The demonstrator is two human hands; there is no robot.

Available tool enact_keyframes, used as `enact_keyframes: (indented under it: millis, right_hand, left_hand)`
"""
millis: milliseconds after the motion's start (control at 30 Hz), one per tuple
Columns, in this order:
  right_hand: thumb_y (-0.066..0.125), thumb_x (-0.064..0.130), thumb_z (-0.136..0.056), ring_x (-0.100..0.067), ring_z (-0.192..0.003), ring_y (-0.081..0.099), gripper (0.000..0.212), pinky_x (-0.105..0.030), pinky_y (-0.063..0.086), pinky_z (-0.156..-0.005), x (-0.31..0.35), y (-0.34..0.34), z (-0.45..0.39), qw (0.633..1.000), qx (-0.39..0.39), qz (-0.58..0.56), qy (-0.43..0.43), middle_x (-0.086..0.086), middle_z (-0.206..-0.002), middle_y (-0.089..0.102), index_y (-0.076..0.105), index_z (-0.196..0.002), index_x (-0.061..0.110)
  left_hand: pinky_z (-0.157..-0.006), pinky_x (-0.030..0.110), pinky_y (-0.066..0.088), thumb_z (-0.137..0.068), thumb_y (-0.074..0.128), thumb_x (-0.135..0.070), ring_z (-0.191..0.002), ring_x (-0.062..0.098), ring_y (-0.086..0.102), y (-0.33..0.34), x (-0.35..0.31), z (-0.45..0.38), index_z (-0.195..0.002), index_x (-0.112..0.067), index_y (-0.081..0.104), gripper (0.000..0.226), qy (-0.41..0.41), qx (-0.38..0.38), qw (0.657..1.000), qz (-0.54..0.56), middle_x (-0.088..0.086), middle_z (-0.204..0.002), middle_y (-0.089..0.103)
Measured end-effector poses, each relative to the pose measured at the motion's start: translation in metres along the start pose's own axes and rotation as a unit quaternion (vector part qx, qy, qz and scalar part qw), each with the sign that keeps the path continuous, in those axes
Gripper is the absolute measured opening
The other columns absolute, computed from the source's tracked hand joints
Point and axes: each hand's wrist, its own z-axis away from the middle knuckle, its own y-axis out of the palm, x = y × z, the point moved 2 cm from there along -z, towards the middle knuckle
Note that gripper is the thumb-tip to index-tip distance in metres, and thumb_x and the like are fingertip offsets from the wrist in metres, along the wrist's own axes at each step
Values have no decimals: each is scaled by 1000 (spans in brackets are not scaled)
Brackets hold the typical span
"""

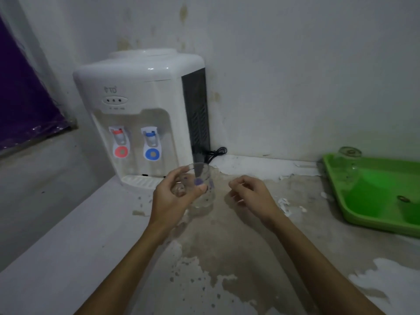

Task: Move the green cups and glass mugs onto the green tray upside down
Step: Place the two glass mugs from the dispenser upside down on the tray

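My left hand (175, 196) grips a clear glass mug (203, 187) with purple dots, upright, its base on or just above the worn counter in front of a water dispenser. To the right of the mug, apart from it, my right hand (252, 194) hovers with its fingers loosely curled and holds nothing. At the right edge of the view lies the green tray (377, 214). One glass mug (347, 164) stands upside down on the tray's far left corner. No green cups are in view.
A white water dispenser (145, 114) with red and blue taps stands at the back left against the wall, a black cord (216, 153) beside it. The counter (227, 246) has peeling paint. A purple cloth (25, 98) hangs at far left.
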Motion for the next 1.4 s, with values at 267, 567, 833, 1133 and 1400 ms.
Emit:
enact_keyframes:
  millis: [267, 567, 833, 1133, 1400]
  right_hand:
    - [55, 49, -98, -36, -88, 76, 47, -44, 64, -77, 33, -75, 32, 939, 57, -316, 127, -17, -107, 73, 70, -121, 11]
    - [63, 35, -93, -37, -102, 70, 49, -43, 59, -92, 67, -162, 40, 882, -37, -465, 60, -24, -128, 63, 64, -135, 10]
    - [64, 32, -92, -31, -91, 70, 33, -38, 63, -76, 79, -247, 29, 879, -157, -449, 9, -21, -105, 74, 84, -87, 6]
    - [77, 29, -86, -23, -73, 67, 54, -30, 51, -59, 74, -356, 9, 919, -386, -77, 3, -11, -108, 70, 50, -132, 20]
    - [84, 33, -72, -33, -94, 59, 70, -50, 57, -92, 35, -420, -14, 857, -426, 262, 128, -11, -127, 39, 49, -133, 31]
  left_hand:
    - [-82, 20, 58, -70, 91, -28, -103, 11, 76, 124, -62, -11, -127, -18, 66, 63, 40, 106, 986, 120, -3, -112, 78]
    - [-75, 21, 60, -79, 87, -14, -97, 9, 77, 246, -117, -21, -128, -16, 62, 55, 33, 200, 955, 215, 4, -117, 75]
    - [-70, 16, 57, -80, 85, -24, -90, 4, 76, 321, -133, -37, -134, -19, 57, 61, 46, 313, 929, 194, 3, -114, 72]
    - [-94, 27, 44, -85, 82, -29, -117, 12, 55, 386, -91, -69, -118, -28, 68, 36, 113, 324, 939, -29, -3, -126, 60]
    - [-91, 29, 44, -86, 78, -25, -107, 14, 50, 437, -62, -89, -106, -36, 62, 28, 153, 334, 915, -165, 2, -121, 52]
